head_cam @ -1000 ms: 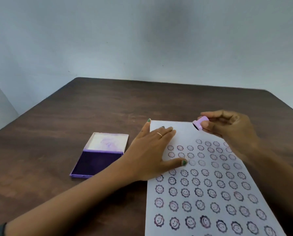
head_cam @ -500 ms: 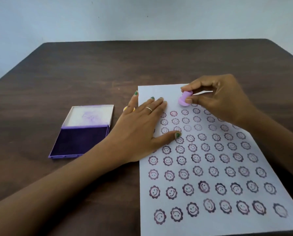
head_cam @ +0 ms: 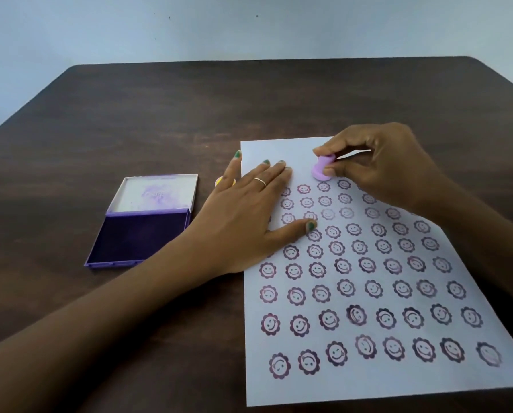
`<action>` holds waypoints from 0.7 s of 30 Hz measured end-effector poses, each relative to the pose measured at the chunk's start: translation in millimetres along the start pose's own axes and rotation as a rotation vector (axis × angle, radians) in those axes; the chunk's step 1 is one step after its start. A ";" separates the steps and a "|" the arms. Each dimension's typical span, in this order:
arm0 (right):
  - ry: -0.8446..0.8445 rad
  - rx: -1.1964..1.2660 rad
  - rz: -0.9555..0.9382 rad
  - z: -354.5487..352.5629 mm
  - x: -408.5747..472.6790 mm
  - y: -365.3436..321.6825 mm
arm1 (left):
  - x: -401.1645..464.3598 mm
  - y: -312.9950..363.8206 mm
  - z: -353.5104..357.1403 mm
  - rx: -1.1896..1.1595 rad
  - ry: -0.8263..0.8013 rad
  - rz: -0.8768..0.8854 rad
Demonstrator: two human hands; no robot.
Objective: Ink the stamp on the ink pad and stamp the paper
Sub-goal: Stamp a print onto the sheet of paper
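A white sheet of paper point(head_cam: 368, 380) lies on the dark wooden table, covered with rows of purple smiley-flower prints. My right hand point(head_cam: 389, 165) pinches a small lilac stamp point(head_cam: 321, 168), its face down on the blank strip near the paper's far edge, just above the top row of prints. My left hand point(head_cam: 249, 216) lies flat with spread fingers on the paper's upper left corner. The purple ink pad point(head_cam: 142, 236) sits open to the left of the paper, its stained white lid point(head_cam: 157, 193) folded back.
A small yellow object point(head_cam: 218, 181) peeks out from under my left hand's fingers, beside the paper's left edge. The dark table point(head_cam: 189, 114) stretches back to a pale wall.
My right hand has brought the stamp from above the paper's far edge down to the blank strip above the top row. My left hand has stayed flat on the paper.
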State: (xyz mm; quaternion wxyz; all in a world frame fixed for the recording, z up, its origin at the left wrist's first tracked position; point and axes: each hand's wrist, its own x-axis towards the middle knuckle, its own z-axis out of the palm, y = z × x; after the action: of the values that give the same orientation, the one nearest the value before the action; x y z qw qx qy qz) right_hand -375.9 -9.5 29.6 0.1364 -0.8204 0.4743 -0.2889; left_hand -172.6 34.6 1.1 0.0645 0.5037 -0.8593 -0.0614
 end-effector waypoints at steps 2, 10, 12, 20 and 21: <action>-0.013 -0.018 -0.008 0.3 0.4 -1.7 | 0.1 -0.2 -0.1 0.000 -0.005 0.000; -0.043 0.027 0.052 -2.6 5.3 -5.3 | 0.1 0.5 0.1 0.001 0.004 -0.002; -0.047 0.021 0.054 -2.2 5.4 -5.5 | 0.0 0.5 0.5 0.003 0.006 -0.004; -0.059 0.008 0.042 -2.4 5.7 -6.6 | -0.5 0.6 2.0 0.007 0.010 0.007; -0.065 0.007 0.038 -2.2 5.7 -6.8 | -0.6 0.4 1.9 0.007 0.010 0.008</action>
State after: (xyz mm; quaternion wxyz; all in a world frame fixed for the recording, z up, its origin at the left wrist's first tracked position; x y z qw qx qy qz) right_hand -370.3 -10.8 36.7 0.1598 -0.8197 0.4841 -0.2612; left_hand -172.9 35.4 -0.8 0.0670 0.5008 -0.8612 -0.0556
